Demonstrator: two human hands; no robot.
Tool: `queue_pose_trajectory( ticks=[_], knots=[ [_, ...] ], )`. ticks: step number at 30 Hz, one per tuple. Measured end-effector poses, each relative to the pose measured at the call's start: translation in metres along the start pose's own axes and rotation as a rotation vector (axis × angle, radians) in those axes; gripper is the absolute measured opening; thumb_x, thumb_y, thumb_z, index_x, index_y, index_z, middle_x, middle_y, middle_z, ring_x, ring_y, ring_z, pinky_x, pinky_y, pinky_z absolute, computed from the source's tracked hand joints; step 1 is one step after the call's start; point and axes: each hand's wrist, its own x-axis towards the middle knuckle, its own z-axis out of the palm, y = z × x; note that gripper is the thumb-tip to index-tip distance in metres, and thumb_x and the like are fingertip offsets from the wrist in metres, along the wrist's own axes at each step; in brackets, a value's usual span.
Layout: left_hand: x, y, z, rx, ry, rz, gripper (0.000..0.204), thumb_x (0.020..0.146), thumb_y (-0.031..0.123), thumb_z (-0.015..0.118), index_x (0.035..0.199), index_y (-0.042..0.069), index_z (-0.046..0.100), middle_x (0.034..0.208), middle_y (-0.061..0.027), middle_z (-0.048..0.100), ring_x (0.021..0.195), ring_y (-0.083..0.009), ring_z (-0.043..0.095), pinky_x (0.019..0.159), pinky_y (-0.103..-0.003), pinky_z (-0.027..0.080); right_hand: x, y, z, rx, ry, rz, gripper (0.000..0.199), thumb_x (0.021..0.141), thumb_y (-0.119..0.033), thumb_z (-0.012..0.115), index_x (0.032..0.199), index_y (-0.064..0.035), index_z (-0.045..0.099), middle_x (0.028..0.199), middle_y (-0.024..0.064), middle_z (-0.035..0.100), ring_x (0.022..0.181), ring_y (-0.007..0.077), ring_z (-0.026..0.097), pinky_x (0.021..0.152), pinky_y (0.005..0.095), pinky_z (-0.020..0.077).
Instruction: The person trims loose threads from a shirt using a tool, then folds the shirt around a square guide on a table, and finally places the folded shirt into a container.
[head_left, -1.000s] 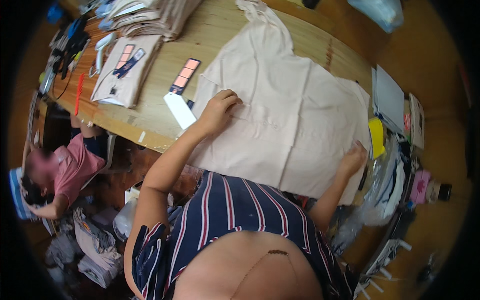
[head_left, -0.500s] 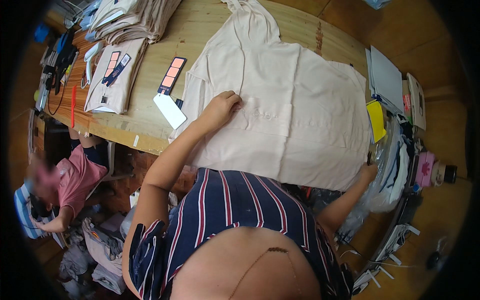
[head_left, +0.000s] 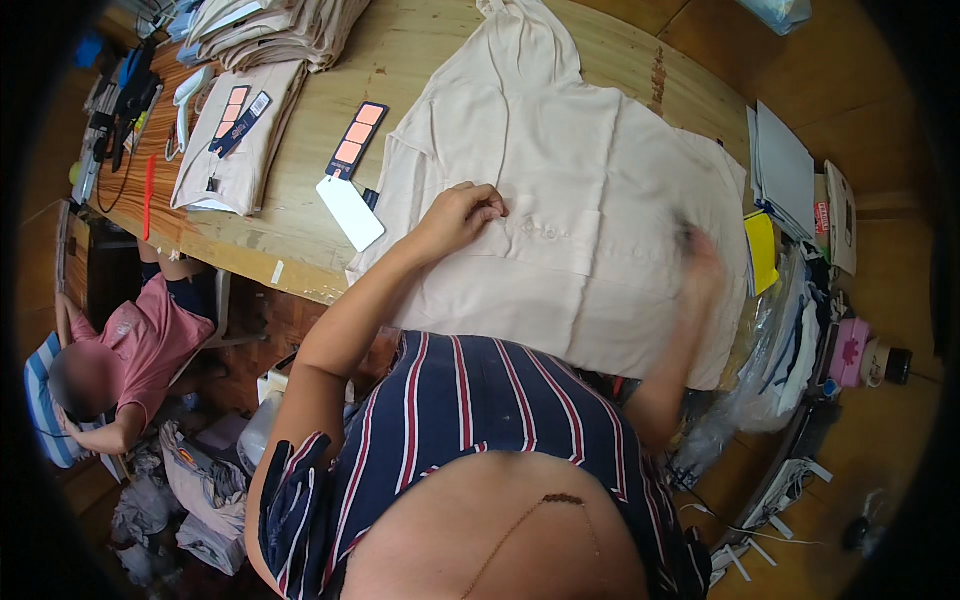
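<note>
A cream blouse (head_left: 500, 130) lies spread on the wooden table in front of me, with a row of small buttons across its middle. At the left end of that row, my left hand (head_left: 463, 217) is closed, its thumb and fingertips pinching the fabric. Over the right part of the blouse, my right hand (head_left: 703, 262) is blurred by motion. A small dark object (head_left: 685, 232) shows at its fingertips, too smeared to name. Left of the blouse lie a dark hang tag with peach panels (head_left: 357, 140) and a white tag (head_left: 350, 214).
A folded cream garment with tags (head_left: 240, 170) and a stack of garments (head_left: 270, 35) occupy the table's left. A white handheld scanner (head_left: 187, 105) lies beside them. Papers (head_left: 783, 165) and a yellow packet (head_left: 761, 252) line the right edge. Another person in pink (head_left: 150, 335) sits at left.
My right hand has moved left and away from me, from the blouse's right edge onto its surface. My left hand keeps its pinch. The whole view has shifted slightly.
</note>
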Motion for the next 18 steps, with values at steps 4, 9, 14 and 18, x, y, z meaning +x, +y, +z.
queue_pose_trajectory(
  ticks=[4, 9, 14, 18],
  knots=[
    [-0.001, -0.002, 0.000, -0.051, 0.009, -0.010, 0.005, 0.077, 0.007, 0.055, 0.079, 0.002, 0.056, 0.076, -0.0091, 0.060, 0.074, -0.0254, 0.054, 0.068, -0.033, 0.042, -0.044, -0.122, 0.106, 0.299, -0.578, 0.226, 0.024, 0.071, -0.012, 0.068, 0.091, 0.0003, 0.061, 0.079, 0.0060, 0.062, 0.072, 0.0093, 0.056, 0.065, 0.0213, 0.0442],
    [-0.001, 0.001, -0.001, -0.059, 0.017, -0.019, 0.006, 0.078, 0.007, 0.054, 0.078, 0.002, 0.055, 0.075, -0.0099, 0.060, 0.074, -0.0264, 0.054, 0.068, -0.034, 0.042, -0.048, -0.130, 0.124, 0.151, -0.480, 0.147, 0.027, 0.065, -0.016, 0.073, 0.084, 0.0002, 0.063, 0.071, 0.0073, 0.063, 0.063, 0.0113, 0.058, 0.058, 0.0223, 0.0449],
    [-0.001, -0.001, -0.001, -0.046, -0.002, -0.025, 0.004, 0.078, 0.004, 0.052, 0.078, 0.000, 0.054, 0.077, -0.0111, 0.060, 0.074, -0.0244, 0.055, 0.068, -0.032, 0.043, -0.051, -0.125, 0.133, 0.199, -0.490, 0.055, 0.024, 0.066, -0.015, 0.072, 0.082, 0.0001, 0.063, 0.071, 0.0090, 0.063, 0.062, 0.0129, 0.058, 0.057, 0.0238, 0.0450],
    [0.001, 0.001, -0.002, -0.042, -0.024, -0.046, 0.004, 0.078, -0.003, 0.050, 0.079, -0.003, 0.053, 0.078, -0.0120, 0.060, 0.072, -0.0189, 0.057, 0.067, -0.028, 0.044, -0.050, -0.127, 0.137, 0.190, -0.478, 0.027, 0.023, 0.067, -0.013, 0.071, 0.083, 0.0010, 0.062, 0.073, 0.0094, 0.063, 0.063, 0.0121, 0.057, 0.058, 0.0235, 0.0447]
  ],
)
